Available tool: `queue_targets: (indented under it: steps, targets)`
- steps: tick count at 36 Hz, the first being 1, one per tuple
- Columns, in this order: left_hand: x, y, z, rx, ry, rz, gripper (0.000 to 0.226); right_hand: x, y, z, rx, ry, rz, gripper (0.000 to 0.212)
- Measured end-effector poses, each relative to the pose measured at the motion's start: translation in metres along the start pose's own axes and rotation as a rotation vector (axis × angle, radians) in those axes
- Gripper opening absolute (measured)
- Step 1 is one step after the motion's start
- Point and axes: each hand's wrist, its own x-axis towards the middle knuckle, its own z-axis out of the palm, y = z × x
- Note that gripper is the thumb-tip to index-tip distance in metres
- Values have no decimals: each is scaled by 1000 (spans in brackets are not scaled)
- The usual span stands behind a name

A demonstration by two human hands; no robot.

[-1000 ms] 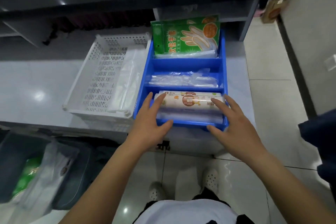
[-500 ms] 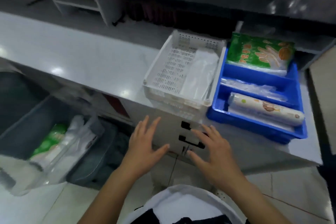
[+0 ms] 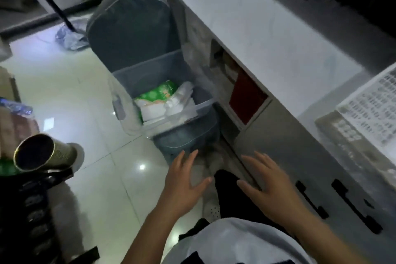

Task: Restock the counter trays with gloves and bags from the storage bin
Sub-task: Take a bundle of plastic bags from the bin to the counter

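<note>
Both the left hand and right hand hung empty with fingers spread, near the storage bin on the floor, so fetching seemed next: reaching down for the green glove packet inside.

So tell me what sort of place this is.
Probably the staff side of a shop or food-service counter: a long white marble-look countertop with cupboards beneath, a translucent grey plastic storage bin of packaged supplies on the glossy tiled floor, and a white perforated plastic basket on the counter.
</note>
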Motion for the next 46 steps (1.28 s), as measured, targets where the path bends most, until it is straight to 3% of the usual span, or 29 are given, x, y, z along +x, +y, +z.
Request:
queue_targets:
  steps: [9, 13, 22, 28, 33, 37, 46]
  targets:
    - [60, -29, -79, -34, 141, -200, 78, 155, -67, -3, -43, -122, -175, 65]
    - [98, -37, -115, -36, 102, -301, 76, 234, -85, 0, -71, -135, -234, 65]
    - [215, -58, -164, 5, -5, -368, 72, 363, -75, 30, -128, -255, -59, 63]
    - [320, -96, -145, -4, -64, -379, 69, 381, -56, 66, -236, -303, -2, 64]
    - [405, -139, -111, -399, -67, -646, 70, 389, -48, 93, -284, -264, 18, 58]
    - [452, -170, -88, -524, 10, -786, 77, 386, -51, 108, -272, -161, 155, 54]
    - [510, -183, -43, -129, 76, -788, 96, 364, -49, 132, -119, -46, 187, 49]
